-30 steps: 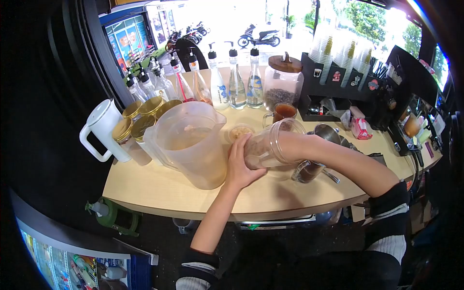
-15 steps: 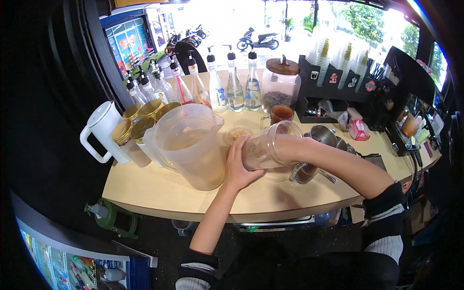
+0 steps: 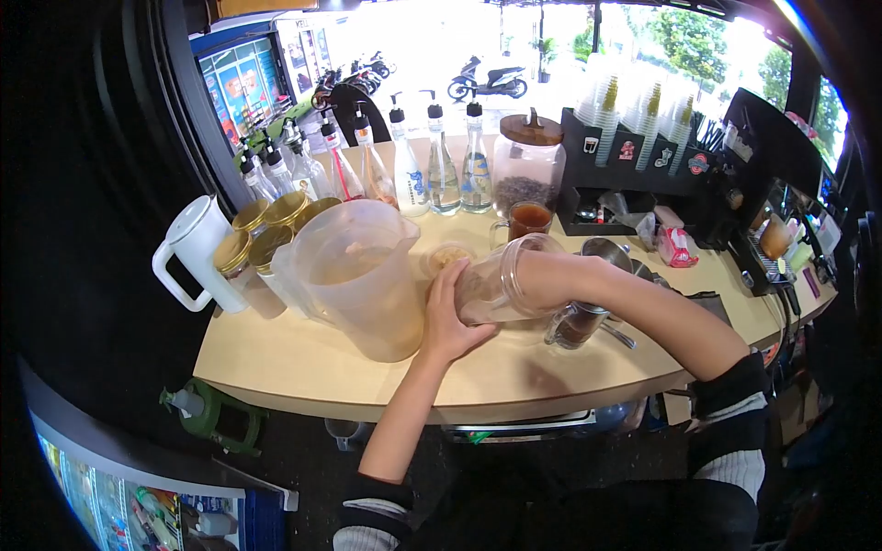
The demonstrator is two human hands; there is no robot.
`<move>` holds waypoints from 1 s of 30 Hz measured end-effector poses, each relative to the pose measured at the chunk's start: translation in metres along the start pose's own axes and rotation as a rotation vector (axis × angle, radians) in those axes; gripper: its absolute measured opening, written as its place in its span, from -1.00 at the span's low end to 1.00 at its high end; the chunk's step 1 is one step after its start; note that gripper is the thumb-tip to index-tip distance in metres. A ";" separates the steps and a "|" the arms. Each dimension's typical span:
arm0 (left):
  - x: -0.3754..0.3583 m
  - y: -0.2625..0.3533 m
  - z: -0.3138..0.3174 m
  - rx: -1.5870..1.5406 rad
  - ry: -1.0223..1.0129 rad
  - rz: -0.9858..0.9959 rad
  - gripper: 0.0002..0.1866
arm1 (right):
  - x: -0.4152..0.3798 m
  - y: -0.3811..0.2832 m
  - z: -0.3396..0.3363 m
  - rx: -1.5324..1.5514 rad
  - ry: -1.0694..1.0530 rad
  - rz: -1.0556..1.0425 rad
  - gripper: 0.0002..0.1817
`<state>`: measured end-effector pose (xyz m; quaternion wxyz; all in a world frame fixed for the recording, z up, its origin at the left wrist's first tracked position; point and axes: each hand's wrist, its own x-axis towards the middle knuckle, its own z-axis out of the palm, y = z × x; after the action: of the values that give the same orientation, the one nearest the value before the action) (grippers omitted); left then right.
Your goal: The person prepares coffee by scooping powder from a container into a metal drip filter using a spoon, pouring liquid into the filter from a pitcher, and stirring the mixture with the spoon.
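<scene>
My left hand (image 3: 450,317) grips the bottom end of a clear jar (image 3: 485,292), which is tilted with its mouth to the right. Through that mouth goes my right hand (image 3: 544,275), inside the jar up to about the wrist; its fingers are too blurred behind the wall to make out. Left of the jar stands a large translucent pitcher (image 3: 372,298) with pale liquid. A small round container (image 3: 450,255) of light-brown bits sits just behind my left hand. Behind the jar is a glass mug of reddish-brown drink (image 3: 530,219).
A glass mug with dark liquid (image 3: 577,323) and metal cups (image 3: 606,250) stand right of the jar. Pump bottles (image 3: 444,179), gold-lidded jars (image 3: 232,250), a white jug (image 3: 195,243) and a wooden-lidded jar (image 3: 530,170) line the back and left. A black cup rack (image 3: 625,151) is at right.
My view has shifted very slightly, so the things at the back sit a little further left. Both hands keep the same pose on and in the jar.
</scene>
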<state>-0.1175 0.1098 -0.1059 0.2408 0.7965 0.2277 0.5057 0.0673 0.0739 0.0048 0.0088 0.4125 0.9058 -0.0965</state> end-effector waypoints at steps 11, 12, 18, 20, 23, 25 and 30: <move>-0.001 0.000 0.000 0.026 0.003 0.021 0.06 | 0.004 -0.005 0.011 0.016 0.052 -0.026 -0.62; -0.001 0.001 -0.001 0.023 0.001 0.017 0.07 | 0.000 -0.007 0.005 0.020 0.063 -0.049 -0.65; -0.001 0.003 -0.001 0.027 0.001 0.002 0.07 | -0.002 0.006 0.009 -0.048 0.019 0.000 -0.81; -0.001 0.004 -0.001 0.023 0.002 0.002 0.07 | -0.006 -0.004 0.001 -0.056 0.033 0.038 -0.84; 0.000 0.005 -0.002 0.039 -0.003 -0.023 0.08 | -0.013 -0.023 -0.020 0.012 0.038 0.190 -0.83; 0.000 0.003 -0.001 0.008 0.009 -0.009 0.08 | -0.017 -0.040 -0.038 0.156 0.057 0.207 -0.82; -0.001 0.000 0.002 -0.004 0.031 -0.016 0.07 | -0.031 -0.041 -0.051 0.096 0.196 0.100 -0.79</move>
<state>-0.1158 0.1090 -0.1071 0.2427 0.7862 0.2370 0.5166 0.0602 0.0334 0.0651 -0.0945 0.4646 0.8749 -0.0983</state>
